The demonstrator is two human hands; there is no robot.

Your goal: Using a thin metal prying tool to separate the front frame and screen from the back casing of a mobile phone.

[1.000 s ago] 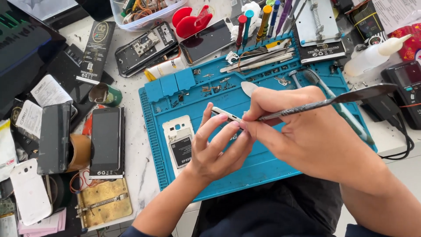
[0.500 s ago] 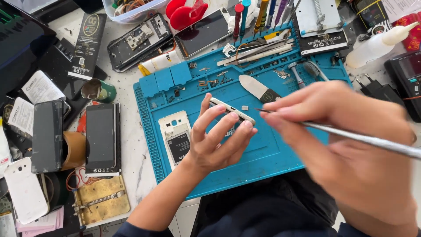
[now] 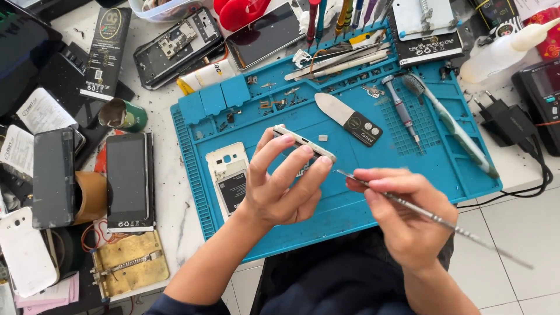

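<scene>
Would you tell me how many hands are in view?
2: the left hand holds a phone frame over the blue mat; the right hand holds a thin metal tool beside it.

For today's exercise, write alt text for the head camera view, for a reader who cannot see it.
Seen from above, a person's left hand holds a pale phone frame on edge over a blue repair mat, while the right hand points a thin metal tool at it. Phones, parts and screwdrivers crowd the white table.
</scene>
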